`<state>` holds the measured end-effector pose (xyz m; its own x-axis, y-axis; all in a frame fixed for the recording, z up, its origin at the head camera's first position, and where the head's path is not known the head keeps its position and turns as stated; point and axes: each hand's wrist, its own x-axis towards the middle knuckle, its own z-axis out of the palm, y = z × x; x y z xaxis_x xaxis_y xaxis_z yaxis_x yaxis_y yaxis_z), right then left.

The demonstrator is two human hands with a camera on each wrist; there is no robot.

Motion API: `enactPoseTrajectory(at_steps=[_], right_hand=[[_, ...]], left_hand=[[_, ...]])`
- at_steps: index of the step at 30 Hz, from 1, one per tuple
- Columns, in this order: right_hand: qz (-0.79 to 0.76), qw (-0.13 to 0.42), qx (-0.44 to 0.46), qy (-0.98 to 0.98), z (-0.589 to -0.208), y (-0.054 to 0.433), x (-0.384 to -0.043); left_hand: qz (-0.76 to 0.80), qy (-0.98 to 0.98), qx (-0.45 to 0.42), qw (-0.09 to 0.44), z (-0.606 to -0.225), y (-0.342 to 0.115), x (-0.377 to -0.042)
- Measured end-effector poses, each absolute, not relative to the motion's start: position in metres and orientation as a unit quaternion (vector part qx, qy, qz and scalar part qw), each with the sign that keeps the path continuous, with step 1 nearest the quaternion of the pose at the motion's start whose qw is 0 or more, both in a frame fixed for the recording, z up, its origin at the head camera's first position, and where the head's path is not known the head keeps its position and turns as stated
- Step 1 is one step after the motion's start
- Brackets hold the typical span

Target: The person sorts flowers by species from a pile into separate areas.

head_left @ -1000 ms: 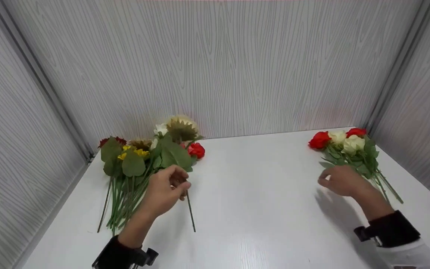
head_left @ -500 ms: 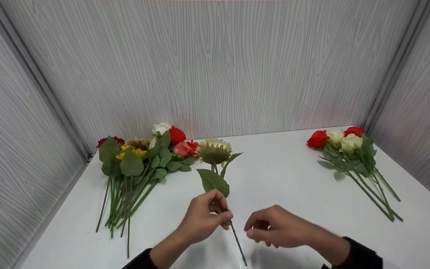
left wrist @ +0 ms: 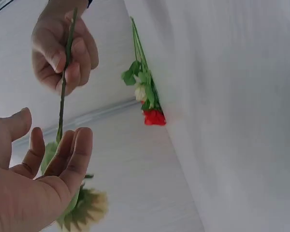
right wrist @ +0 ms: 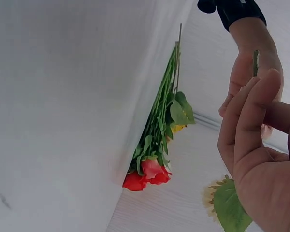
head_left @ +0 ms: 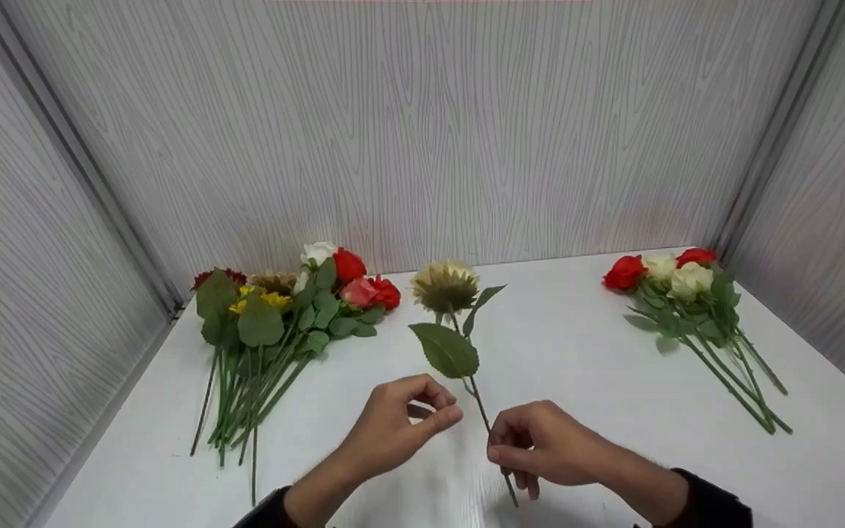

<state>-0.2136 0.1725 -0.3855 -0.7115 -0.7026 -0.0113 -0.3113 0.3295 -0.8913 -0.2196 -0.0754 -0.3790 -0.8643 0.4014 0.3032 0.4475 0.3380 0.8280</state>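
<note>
A cream sunflower (head_left: 446,287) with two green leaves is held up over the middle of the white table. My right hand (head_left: 551,447) pinches its thin stem near the lower end, thumb against fingers. Just left of the stem, my left hand (head_left: 404,422) is apart from it, its fingers loosely bent with nothing between them. In the left wrist view the stem passes behind the left fingertips (left wrist: 82,140) and up to the other hand's grip. The cut stem end (right wrist: 255,63) sticks out past the right fingers in the right wrist view.
On the left of the table (head_left: 554,330) lies a pile of mixed flowers (head_left: 320,308), with red, pink, white and yellow heads and long stems toward me. A smaller bunch of red and white roses (head_left: 675,282) lies at the right. Wood-grain panels (head_left: 422,132) stand behind and at both sides.
The left hand brought the sunflower from the left pile to the middle. The right hand came over from the right bunch and took the stem; the left fingers let it go.
</note>
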Motion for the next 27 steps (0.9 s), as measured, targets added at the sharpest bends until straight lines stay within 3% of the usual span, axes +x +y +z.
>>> enactPoseTrajectory(at_steps=[6, 9, 20, 27], right_hand=[[-0.464, 0.164, -0.285, 0.823, -0.378, 0.187, -0.228], [-0.453, 0.144, -0.272, 0.837, -0.377, 0.195, -0.238], [-0.430, 0.107, -0.202, 0.874, -0.390, 0.234, -0.279], [-0.404, 0.098, -0.147, 0.897, -0.396, 0.254, -0.296]], left_hand=[[-0.417, -0.861, -0.218, 0.195, -0.369, -0.103, -0.238], [-0.387, -0.873, -0.175, 0.241, -0.364, -0.118, -0.244], [-0.344, -0.909, -0.047, 0.233, -0.354, -0.190, -0.272], [-0.312, -0.922, -0.022, 0.229, -0.353, -0.231, -0.281]])
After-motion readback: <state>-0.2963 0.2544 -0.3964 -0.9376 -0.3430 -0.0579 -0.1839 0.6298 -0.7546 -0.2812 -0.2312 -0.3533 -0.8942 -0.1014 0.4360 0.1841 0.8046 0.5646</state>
